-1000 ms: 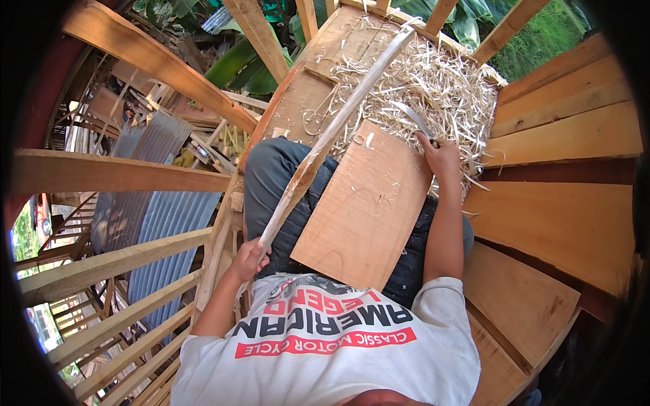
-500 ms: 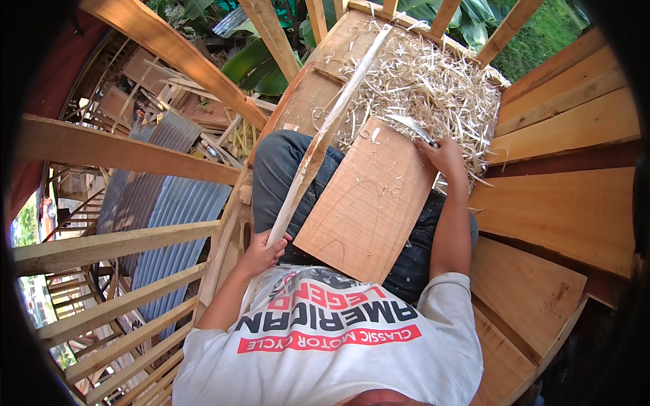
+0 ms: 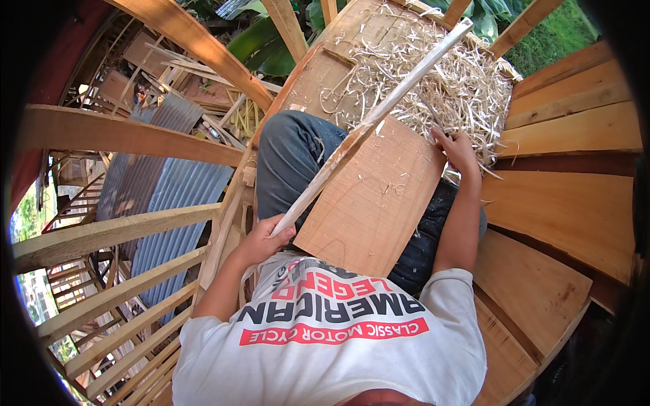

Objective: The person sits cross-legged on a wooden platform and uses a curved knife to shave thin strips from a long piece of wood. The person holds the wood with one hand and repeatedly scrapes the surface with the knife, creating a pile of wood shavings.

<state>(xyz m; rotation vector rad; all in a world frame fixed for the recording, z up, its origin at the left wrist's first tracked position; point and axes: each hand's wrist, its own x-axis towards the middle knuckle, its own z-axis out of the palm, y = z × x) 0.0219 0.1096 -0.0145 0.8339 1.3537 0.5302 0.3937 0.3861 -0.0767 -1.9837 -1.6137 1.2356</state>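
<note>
My left hand [image 3: 265,239] is closed round the lower end of a long, pale wooden stick [image 3: 379,111]. The stick slants up and to the right, crossing above a flat wooden board [image 3: 376,203] that lies over my lap. In my right hand [image 3: 458,150], beside the board's far right corner, is a knife [image 3: 431,114]; its thin blade points away from me toward the shavings and stands apart from the stick. A few small chips and curls rest on the board.
A heap of wood shavings [image 3: 467,88] covers much of the plank floor [image 3: 325,74] ahead. Wooden planks [image 3: 562,213] line my right side. Railing slats [image 3: 128,227] stand on my left, with blue corrugated sheets [image 3: 179,203] and scrap timber beyond them.
The stick's far end has swung right and now crosses over the board. My left hand has risen slightly. The knife has turned to point more directly away from me.
</note>
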